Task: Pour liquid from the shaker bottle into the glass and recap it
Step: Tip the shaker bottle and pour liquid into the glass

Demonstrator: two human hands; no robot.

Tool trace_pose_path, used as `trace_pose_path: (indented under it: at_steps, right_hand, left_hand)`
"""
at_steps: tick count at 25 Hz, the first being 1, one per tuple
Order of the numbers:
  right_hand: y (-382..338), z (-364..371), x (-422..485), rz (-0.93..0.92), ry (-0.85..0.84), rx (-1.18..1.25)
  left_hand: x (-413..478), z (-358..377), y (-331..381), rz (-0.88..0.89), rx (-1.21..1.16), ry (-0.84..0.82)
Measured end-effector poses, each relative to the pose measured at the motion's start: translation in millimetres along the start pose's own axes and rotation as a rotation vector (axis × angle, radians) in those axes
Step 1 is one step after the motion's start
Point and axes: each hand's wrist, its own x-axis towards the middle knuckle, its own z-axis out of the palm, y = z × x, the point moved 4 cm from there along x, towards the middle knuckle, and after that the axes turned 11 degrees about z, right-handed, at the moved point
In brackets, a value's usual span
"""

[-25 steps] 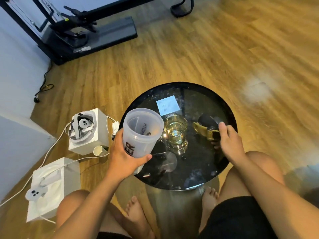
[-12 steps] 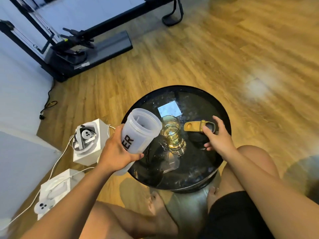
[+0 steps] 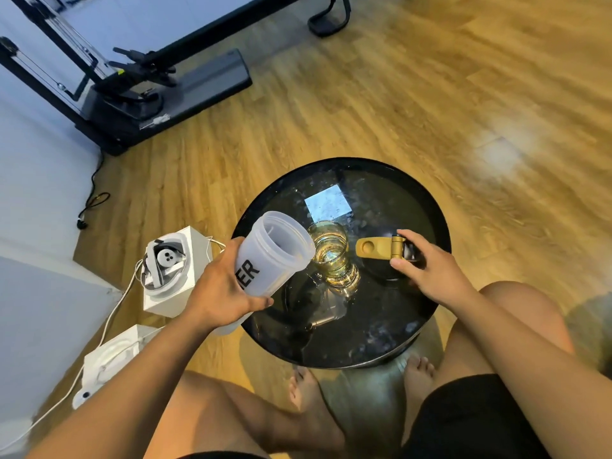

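We look down on a round black table (image 3: 371, 339), its glossy top reflecting a pale square of light, set on a wood-plank floor (image 3: 430, 94). Our left hand (image 3: 220, 293) wraps around the shaker bottle (image 3: 268, 256), open-mouthed and tilted toward the glass (image 3: 332, 256), its rim just beside the glass rim. The glass stands on the table with yellowish liquid in it. Our right hand (image 3: 427, 271) rests on the bottle's dark cap (image 3: 387, 263), fingers pinching the part by its yellow flip tab, to the right of the glass. On the floor at left sit two white boxes (image 3: 172, 270) with cables. A black exercise machine (image 3: 142, 84) stands by the white wall (image 3: 36, 193). Bare knees and feet frame the table.
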Motion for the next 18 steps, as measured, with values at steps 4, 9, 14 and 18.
trace_pose_path:
  at_steps: [4,9,14,18]
  right_hand:
    - [2.2,-0.5,4.2,0.032,0.081,-0.096]
    - [0.0,-1.0,7.3,0.009,0.149,-0.212]
    - [-0.6,3.2,9.3,0.003,0.140,-0.244]
    - [-3.6,4.4,7.5,-0.052,0.175,-0.308]
  left_hand:
    - [3.5,-1.0,-2.0,0.000,0.012,-0.015]
    - [3.0,-4.7,-3.7,0.002,0.061,-0.042]
    - [7.9,-8.9,-3.5,0.010,0.104,-0.063]
    - [10.3,-10.9,-3.3,0.026,0.124,-0.079]
